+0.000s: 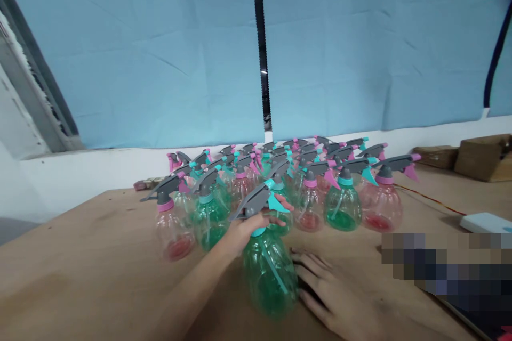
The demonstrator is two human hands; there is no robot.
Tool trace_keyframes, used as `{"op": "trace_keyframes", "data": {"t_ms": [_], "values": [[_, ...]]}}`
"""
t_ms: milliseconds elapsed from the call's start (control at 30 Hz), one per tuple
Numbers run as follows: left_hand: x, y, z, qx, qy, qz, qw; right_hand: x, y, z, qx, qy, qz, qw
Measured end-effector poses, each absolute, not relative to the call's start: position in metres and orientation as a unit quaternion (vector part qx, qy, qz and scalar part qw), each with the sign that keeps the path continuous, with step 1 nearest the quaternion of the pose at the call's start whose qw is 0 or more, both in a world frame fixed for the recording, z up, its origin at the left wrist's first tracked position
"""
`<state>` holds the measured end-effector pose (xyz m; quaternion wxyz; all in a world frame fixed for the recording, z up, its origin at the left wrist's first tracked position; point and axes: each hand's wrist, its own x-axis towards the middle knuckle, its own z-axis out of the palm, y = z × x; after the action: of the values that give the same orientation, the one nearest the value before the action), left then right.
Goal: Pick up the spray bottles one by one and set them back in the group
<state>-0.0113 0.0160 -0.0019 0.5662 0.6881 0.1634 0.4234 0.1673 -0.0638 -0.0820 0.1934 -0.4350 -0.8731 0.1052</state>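
Note:
My left hand (247, 230) is wrapped around the neck of a green spray bottle (270, 273) with a grey head and teal trigger, standing at the near middle of the wooden table (80, 256). My right hand (332, 290) lies flat on the table just right of that bottle, fingers stretched out toward its base. Behind the held bottle stand several green and pink spray bottles (344, 205) in rows.
A blue sheet (160, 53) hangs behind the table. Wooden blocks (480, 157) sit at the far right, with a white box (486, 222) and a thin orange wire near them. A blurred-out patch covers the lower right.

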Motion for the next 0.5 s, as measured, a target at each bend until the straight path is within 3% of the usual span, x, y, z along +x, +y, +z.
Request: {"op": "trace_keyframes", "data": {"t_ms": [500], "values": [[-0.010, 0.015, -0.003, 0.678, 0.258, 0.461, 0.511, 0.165, -0.065, -0.080, -0.441, -0.872, 0.103, 0.187]]}}
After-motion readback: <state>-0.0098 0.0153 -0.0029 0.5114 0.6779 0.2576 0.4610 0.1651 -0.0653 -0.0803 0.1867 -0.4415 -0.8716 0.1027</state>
